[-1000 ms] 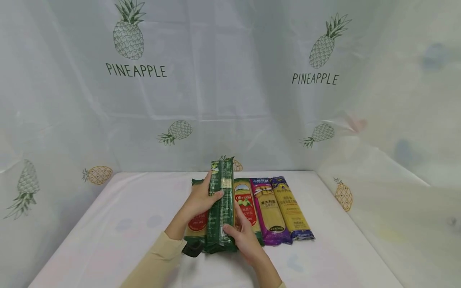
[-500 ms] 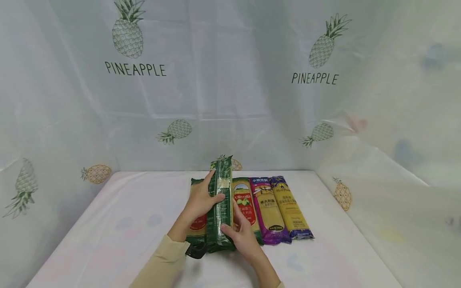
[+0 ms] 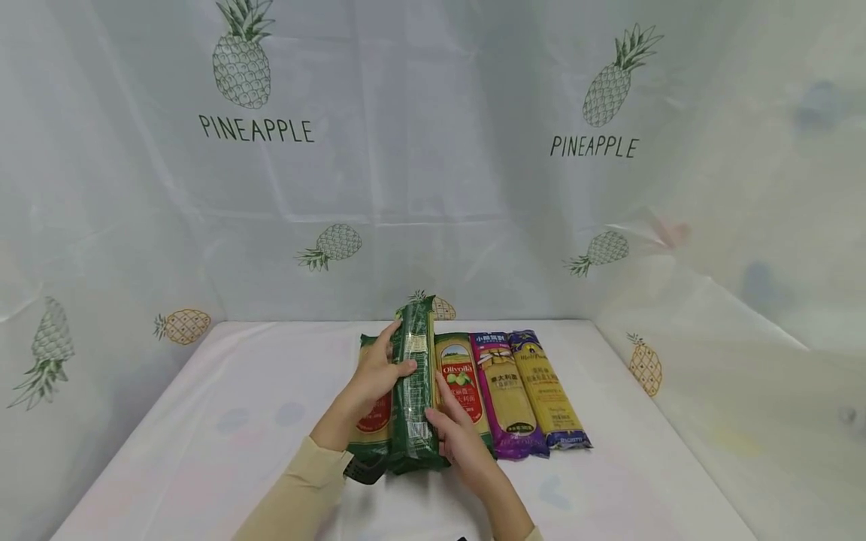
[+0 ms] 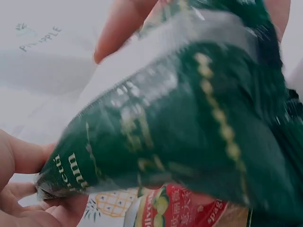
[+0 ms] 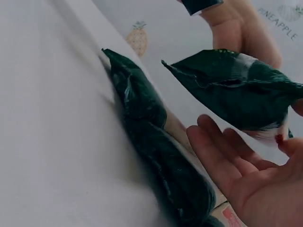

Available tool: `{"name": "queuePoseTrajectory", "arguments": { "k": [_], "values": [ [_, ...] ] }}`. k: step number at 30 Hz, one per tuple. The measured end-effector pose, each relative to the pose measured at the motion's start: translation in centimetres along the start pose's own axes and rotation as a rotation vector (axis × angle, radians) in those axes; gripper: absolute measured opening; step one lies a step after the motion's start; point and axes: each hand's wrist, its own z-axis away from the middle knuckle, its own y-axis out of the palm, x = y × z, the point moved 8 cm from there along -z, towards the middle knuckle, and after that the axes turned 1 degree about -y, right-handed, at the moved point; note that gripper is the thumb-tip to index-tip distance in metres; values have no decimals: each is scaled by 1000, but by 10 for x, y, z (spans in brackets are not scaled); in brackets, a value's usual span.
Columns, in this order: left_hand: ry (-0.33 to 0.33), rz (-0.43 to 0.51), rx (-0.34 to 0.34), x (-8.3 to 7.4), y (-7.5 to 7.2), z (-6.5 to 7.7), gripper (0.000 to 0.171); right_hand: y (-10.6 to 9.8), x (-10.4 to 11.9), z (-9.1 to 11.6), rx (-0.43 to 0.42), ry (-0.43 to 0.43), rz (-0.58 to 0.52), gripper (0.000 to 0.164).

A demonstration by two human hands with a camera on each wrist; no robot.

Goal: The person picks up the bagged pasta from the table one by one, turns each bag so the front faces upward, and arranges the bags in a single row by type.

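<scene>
A shiny dark green spaghetti pack stands tilted up between both hands, over the row of packs. My left hand grips its left side, thumb across the front. Lower on the right, my right hand holds the edge with its thumb on the front face. The right wrist view shows several right-hand fingers stretched out under the raised pack. The green pack fills most of the left wrist view, somewhat blurred. It partly hides a red-labelled spaghetti pack on its left; another lies to its right.
Right of these lie a purple pasta pack and a yellow and blue one, side by side. The white table ends at a pineapple-printed curtain behind and at both sides.
The held pack has turned slightly about its length, so its printed barcode face shows more. My right thumb has shifted a little up and right along it. The other packs lie as before.
</scene>
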Motion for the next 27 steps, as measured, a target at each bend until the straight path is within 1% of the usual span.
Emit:
{"name": "queuePoseTrajectory", "arguments": {
  "k": [3, 6, 9, 11, 16, 20, 23, 27],
  "values": [
    [-18, 65, 14, -1, 0, 0, 86, 2, 5, 1, 46, 12, -120, 82],
    [-25, 90, 33, -2, 0, 0, 85, 6, 8, 2, 104, 11, -221, 86],
    [-26, 77, 59, -2, 2, 1, 85, 6, 9, 1, 120, -11, -233, 88],
    [-34, 55, 70, -1, 4, 1, 85, 5, 8, 1, 115, -23, -209, 89],
    [-55, -24, 97, 2, 7, 2, 83, 4, 2, -1, 75, -36, -161, 89],
    [-40, -124, 113, 0, 9, 3, 81, 3, 1, -2, 52, -66, -145, 90],
    [10, -217, 110, -4, 9, 5, 80, 3, 2, -2, 38, -108, -111, 91],
    [110, -347, 97, -10, 10, 7, 79, 1, 4, -2, 4, -144, -64, 91]
  ]
}}
